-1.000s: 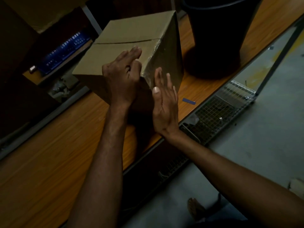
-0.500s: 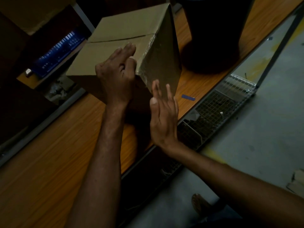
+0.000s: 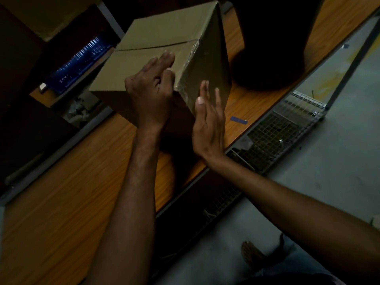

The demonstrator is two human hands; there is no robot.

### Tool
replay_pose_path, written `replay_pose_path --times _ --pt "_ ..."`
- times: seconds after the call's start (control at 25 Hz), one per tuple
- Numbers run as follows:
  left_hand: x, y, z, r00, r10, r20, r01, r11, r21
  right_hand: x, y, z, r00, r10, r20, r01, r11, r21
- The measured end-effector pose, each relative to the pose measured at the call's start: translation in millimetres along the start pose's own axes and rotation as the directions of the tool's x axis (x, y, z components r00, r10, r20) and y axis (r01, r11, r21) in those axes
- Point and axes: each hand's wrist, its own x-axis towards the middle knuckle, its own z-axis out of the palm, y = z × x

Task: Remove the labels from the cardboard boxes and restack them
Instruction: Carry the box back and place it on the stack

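Note:
A closed cardboard box [image 3: 164, 38] stands on a wooden table [image 3: 61, 202], its flaps sealed with clear tape that wraps over the near corner. My left hand [image 3: 152, 89] lies on the box's top at that near edge, fingers partly curled against the taped corner; whether it pinches the tape is not visible. My right hand [image 3: 207, 124] is flat and upright, fingers straight, pressed against the box's right side face. No label shows on the faces in view.
A large black bucket [image 3: 271, 38] stands right behind the box. A small blue strip [image 3: 238, 119] lies on the table near the right hand. A wire mesh cage [image 3: 275, 136] sits on the grey floor beside the table edge. A blue item [image 3: 80, 62] lies far left.
My right hand has slid down the box's side face, then stayed about level. The left hand stays at the taped corner with its fingers curling in a little more.

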Motion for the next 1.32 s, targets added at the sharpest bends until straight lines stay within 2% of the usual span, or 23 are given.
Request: replay_pose_path --times 0.12,0.16,0.28,0.36,0.44,0.48,0.6,0.64,0.76,0.8,0.96,1.12,1.16,1.28,1.32 --pt "-1.6 -0.5 -1.7 1.000 0.000 -0.008 0.000 1.000 0.005 -28.9 10.2 -5.2 0.978 -0.208 0.035 0.209 0.977 -0.031" --pt "-0.5 -0.6 -1.7 1.000 -0.002 -0.001 0.002 1.000 0.012 -23.9 11.4 -6.6 0.975 -0.221 0.036 0.222 0.974 -0.036" --pt "-0.1 0.1 0.2 1.000 -0.016 0.010 0.016 1.000 0.008 11.2 -4.4 -3.1 0.997 -0.066 -0.025 0.067 0.997 0.033" --pt "-0.6 -0.4 -0.6 1.000 -0.015 0.001 0.015 1.000 -0.005 2.2 -8.5 0.7 0.989 -0.137 -0.051 0.139 0.990 0.028" --pt "-1.1 -1.5 -1.6 1.000 -0.007 0.000 0.007 1.000 -0.004 -18.1 -1.9 -1.3 0.962 -0.274 -0.012 0.273 0.961 -0.032" --pt "-0.5 -1.5 -1.8 1.000 -0.005 0.001 0.005 1.000 -0.003 -15.1 -0.2 -2.6 0.960 -0.281 0.000 0.281 0.959 -0.041" --pt "-0.3 -0.8 -0.3 1.000 -0.008 0.006 0.008 1.000 0.005 12.9 -13.4 -0.5 0.995 -0.102 -0.023 0.102 0.994 0.028" --pt "0.0 -1.3 0.4 1.000 -0.009 0.004 0.009 1.000 0.007 10.3 -17.6 0.5 0.995 -0.090 -0.044 0.091 0.995 0.040" --pt "-0.9 -4.5 0.2 1.000 0.004 -0.007 -0.004 1.000 -0.010 -29.3 -9.0 -1.9 0.959 -0.283 -0.008 0.283 0.958 -0.052" --pt "-0.5 -4.5 -0.6 1.000 0.008 -0.008 -0.008 1.000 -0.014 -27.7 -5.5 -4.8 0.952 -0.306 0.007 0.305 0.948 -0.084" --pt "-0.3 -0.1 0.3 1.000 -0.024 0.016 0.024 1.000 0.004 19.4 -14.2 -6.5 0.998 -0.056 -0.031 0.056 0.998 -0.020" --pt "-0.6 -2.5 -1.6 1.000 0.001 0.000 -0.001 1.000 0.003 -27.8 -2.3 -8.3 0.973 -0.226 0.033 0.228 0.969 -0.093" --pt "0.3 -3.4 -1.0 1.000 0.000 0.001 0.000 1.000 0.006 -24.2 1.8 -9.1 0.974 -0.224 0.039 0.227 0.968 -0.110" --pt "0.7 -2.9 1.8 1.000 -0.015 -0.003 0.015 1.000 -0.005 -0.7 -3.9 -6.6 0.998 -0.056 -0.002 0.056 0.995 -0.079" --pt "0.3 -2.5 1.2 1.000 -0.015 -0.008 0.015 1.000 -0.007 -6.2 -4.3 -5.2 0.998 -0.065 -0.013 0.064 0.996 -0.066"
